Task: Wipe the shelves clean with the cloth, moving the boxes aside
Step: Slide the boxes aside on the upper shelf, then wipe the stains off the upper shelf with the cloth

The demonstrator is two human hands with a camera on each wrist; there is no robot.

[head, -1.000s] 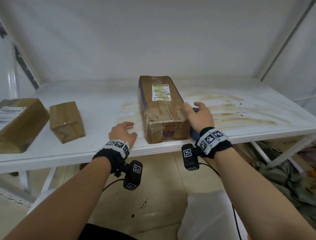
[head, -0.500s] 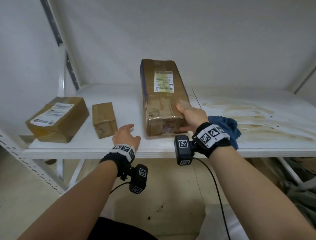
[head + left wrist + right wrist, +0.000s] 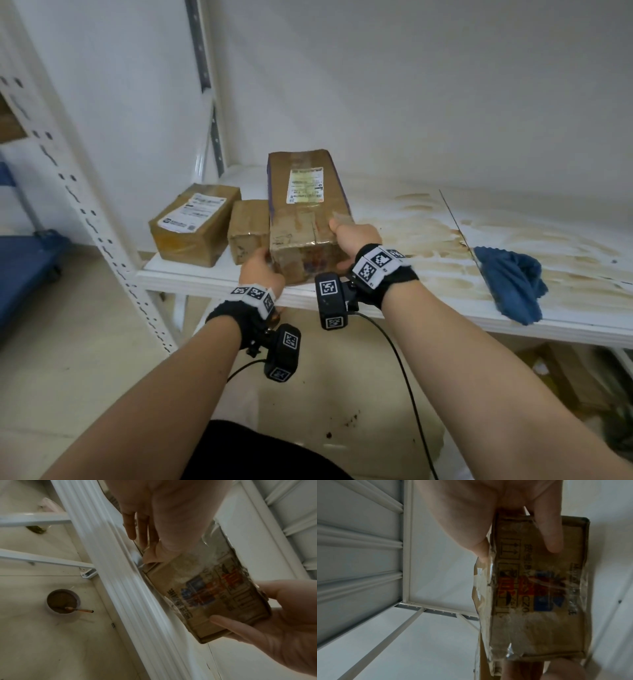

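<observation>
A white metal shelf [image 3: 428, 310], streaked with brown stains on its right part, carries everything here. The long taped cardboard box [image 3: 306, 212] with a printed label on top lies lengthwise near the shelf's left end, its near end at the front edge. The right hand [image 3: 356, 241] grips that near end's right corner, thumb on top and fingers curled round the face; the left hand [image 3: 262, 270] holds the opposite lower corner, fingers against the box's left side. A wider brown cardboard box [image 3: 193, 224] with a white label sits furthest left, and a small plain cardboard box [image 3: 248, 229] stands between it and the long box, just beside both. The crumpled blue cloth [image 3: 510, 282] lies on the stained area, well apart from both hands.
</observation>
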